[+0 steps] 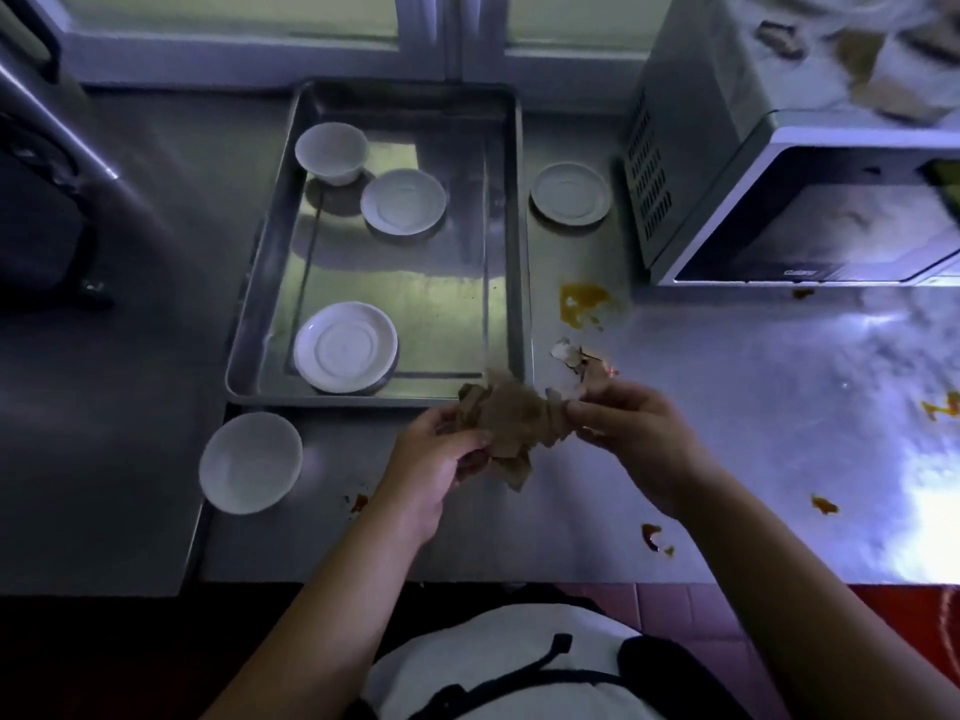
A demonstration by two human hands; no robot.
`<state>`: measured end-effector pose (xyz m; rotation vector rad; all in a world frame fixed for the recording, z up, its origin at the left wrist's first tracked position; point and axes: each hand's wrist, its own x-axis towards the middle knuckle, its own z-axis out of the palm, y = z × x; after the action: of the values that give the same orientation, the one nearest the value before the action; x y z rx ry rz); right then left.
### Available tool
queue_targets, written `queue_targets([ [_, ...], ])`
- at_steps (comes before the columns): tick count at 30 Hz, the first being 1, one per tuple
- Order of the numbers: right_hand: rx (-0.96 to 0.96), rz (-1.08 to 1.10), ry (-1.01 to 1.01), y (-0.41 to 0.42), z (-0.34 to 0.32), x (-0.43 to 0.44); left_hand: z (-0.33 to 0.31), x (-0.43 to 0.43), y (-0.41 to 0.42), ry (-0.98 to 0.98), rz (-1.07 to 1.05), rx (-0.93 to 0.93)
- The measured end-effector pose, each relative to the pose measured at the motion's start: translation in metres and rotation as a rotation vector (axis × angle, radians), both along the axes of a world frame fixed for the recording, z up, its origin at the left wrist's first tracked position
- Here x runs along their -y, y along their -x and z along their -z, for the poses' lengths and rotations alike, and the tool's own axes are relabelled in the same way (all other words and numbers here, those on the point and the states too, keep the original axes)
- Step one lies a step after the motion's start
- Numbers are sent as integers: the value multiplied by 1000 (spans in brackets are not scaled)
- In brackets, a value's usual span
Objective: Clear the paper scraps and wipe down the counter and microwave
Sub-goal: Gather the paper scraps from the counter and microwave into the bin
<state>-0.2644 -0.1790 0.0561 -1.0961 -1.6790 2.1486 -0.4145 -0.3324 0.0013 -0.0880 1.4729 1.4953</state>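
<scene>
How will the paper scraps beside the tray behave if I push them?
Probably light and floppy: the scraps look torn and curled, like the crumpled wad being held. They may smear or stick, since an orange spill lies nearby.

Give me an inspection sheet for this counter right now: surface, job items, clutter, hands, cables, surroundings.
Surface: steel counter, orange-brown sauce stains beside the tray and near the front edge.
Job's things: crumpled brown paper wad held above the counter; loose scraps lying behind it; more scraps atop the microwave.
Clutter: tray holding one bowl and two saucers; third saucer right of the tray; second bowl off the tray's front-left corner.
Hands: left hand and right hand both grip the wad.
Cables: nothing seen.
Surroundings: window frame behind; tiled floor below right.
</scene>
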Motion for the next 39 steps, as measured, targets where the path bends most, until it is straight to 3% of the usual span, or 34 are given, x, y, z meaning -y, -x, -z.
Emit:
queue_targets([
  [3, 5, -18, -26, 7, -6, 17, -9, -7, 6, -61, 159, 60],
  [8, 184, 133, -371, 10, 7, 29, -25, -16, 5, -194, 369, 123],
  [11, 135, 109, -315, 5, 13, 29, -27, -19, 2, -196, 394, 139],
  [16, 140, 65, -428, -3, 23, 15, -22, -24, -3, -212, 445, 176],
  [21, 52, -40, -347, -9, 39, 5, -7, -23, -16, -28, 330, 72],
  [25, 1, 161, -175, -10, 54, -14, -5, -20, -23, 42, 278, 37],
  [30, 269, 274, -307, -15, 91, -65, 2, -14, -32, 29, 87, 44],
  [33, 534, 120, -475, -16, 116, -89, 3, -11, -35, 26, -35, 89],
  [39, 713, -124, -745, -4, 134, -95, -1, -9, -46, -46, -135, 143],
])
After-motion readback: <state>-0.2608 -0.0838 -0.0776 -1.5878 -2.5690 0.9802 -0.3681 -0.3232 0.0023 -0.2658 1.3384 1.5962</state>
